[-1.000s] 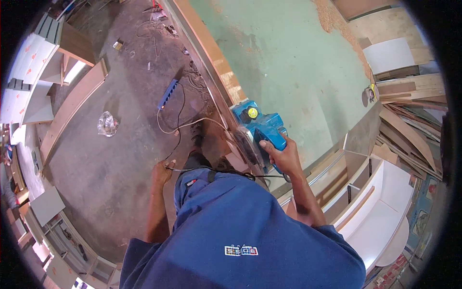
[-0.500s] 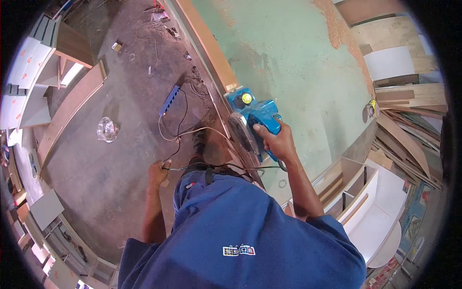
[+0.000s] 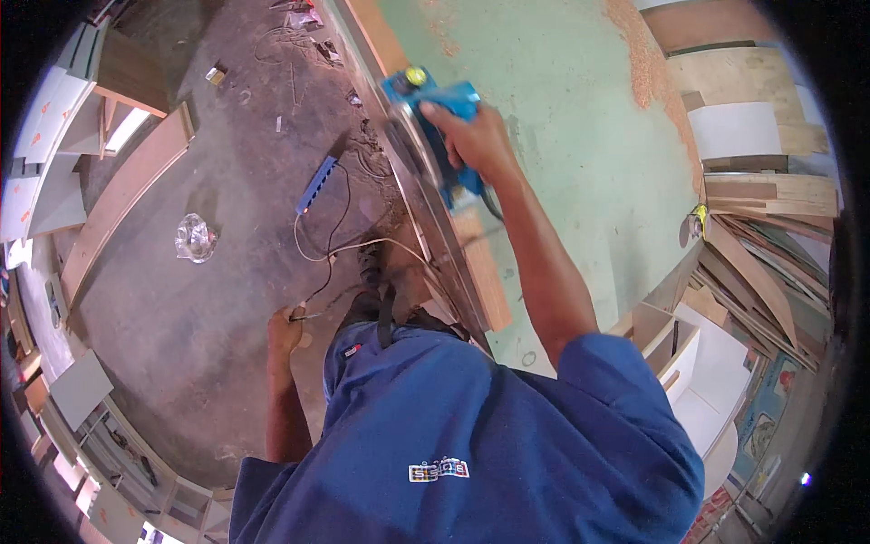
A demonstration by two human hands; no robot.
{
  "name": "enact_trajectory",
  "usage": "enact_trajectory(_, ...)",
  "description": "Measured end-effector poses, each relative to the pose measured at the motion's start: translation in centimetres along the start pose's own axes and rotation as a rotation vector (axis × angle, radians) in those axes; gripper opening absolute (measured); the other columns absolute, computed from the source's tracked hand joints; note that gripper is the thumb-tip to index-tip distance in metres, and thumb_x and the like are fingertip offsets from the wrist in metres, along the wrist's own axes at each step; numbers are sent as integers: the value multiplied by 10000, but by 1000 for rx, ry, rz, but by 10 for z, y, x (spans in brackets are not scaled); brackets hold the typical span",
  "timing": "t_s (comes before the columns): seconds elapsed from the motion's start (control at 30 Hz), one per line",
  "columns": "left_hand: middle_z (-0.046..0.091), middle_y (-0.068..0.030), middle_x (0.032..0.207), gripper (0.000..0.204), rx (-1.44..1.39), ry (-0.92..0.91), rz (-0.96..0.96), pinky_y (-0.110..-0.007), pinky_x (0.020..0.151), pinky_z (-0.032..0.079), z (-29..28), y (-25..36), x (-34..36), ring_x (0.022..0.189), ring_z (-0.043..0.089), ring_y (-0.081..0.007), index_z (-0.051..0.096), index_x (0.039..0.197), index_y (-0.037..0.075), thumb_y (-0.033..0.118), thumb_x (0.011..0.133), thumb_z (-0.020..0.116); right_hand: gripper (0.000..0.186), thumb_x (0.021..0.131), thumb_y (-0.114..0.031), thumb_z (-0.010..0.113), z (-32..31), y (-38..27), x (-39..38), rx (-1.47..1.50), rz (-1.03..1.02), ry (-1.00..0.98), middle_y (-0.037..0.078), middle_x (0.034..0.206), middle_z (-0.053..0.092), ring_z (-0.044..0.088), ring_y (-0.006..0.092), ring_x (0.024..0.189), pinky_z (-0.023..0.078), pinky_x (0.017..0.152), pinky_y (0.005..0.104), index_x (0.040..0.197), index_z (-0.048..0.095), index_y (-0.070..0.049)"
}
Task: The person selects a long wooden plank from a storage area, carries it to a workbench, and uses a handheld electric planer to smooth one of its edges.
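Note:
My right hand [image 3: 478, 140] grips the handle of a blue electric planer [image 3: 455, 98], slightly blurred by motion. The planer rests on a narrow wooden strip [image 3: 487, 276] that lies along the left edge of a green-topped worktable [image 3: 580, 190]. Bare strip shows in front of the tool and behind it. Down at my left side, my left hand [image 3: 285, 331] is closed around a dark power cord [image 3: 332, 258]. That cord runs up to a blue power strip [image 3: 317, 184] on the floor. Another stretch of cord leaves the back of the planer beneath my right forearm.
Wood shavings [image 3: 642, 68] lie along the table's far right edge. Stacked boards [image 3: 770, 186] and a white open cabinet [image 3: 698, 390] stand at the right. On the floor are a clear plastic bag [image 3: 194, 238], a long board [image 3: 127, 204] and a pale cord [image 3: 399, 243].
My right hand has pushed the planer forward along the strip, away from me, uncovering the strip's near end. The left hand has shifted slightly left and down, still on the cord.

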State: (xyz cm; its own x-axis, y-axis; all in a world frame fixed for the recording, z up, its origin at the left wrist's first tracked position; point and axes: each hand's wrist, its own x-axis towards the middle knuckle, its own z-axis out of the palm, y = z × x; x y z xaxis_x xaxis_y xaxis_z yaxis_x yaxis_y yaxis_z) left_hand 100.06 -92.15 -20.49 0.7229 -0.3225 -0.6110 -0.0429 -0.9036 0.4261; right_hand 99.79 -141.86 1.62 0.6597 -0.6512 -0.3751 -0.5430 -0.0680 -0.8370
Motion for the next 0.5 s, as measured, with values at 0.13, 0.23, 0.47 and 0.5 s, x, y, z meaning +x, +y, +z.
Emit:
enact_trajectory(0.13,632,-253,763,485,-52,47,-49,-485,699,477,2,-13,8,744,636,-418,665,828,-7,455,973,635,495,827,-443,838,13,-28,59,60,-139,-43,53,529,574,568,168,421,451,420,339,671,647,-13)
enact_trajectory(0.23,627,-245,763,503,-121,52,-28,-475,678,465,0,-21,2,722,625,-398,649,811,-7,465,983,620,514,830,-448,831,17,-35,61,-49,-164,-58,66,537,587,583,170,432,463,427,336,666,647,2)
enact_trajectory(0.47,582,-214,710,568,-115,93,-30,-442,642,444,15,-20,-42,666,592,-285,625,759,-18,497,999,606,493,872,-472,794,-15,35,-43,-18,-66,-21,46,534,570,555,157,426,419,426,344,678,625,-50)
enact_trajectory(0.5,569,-209,688,580,-109,129,44,-444,640,443,22,-26,-47,655,577,-279,615,745,-20,501,999,607,489,870,-468,798,-22,47,-68,-31,-34,-15,42,540,571,553,152,426,421,426,341,684,625,-49)
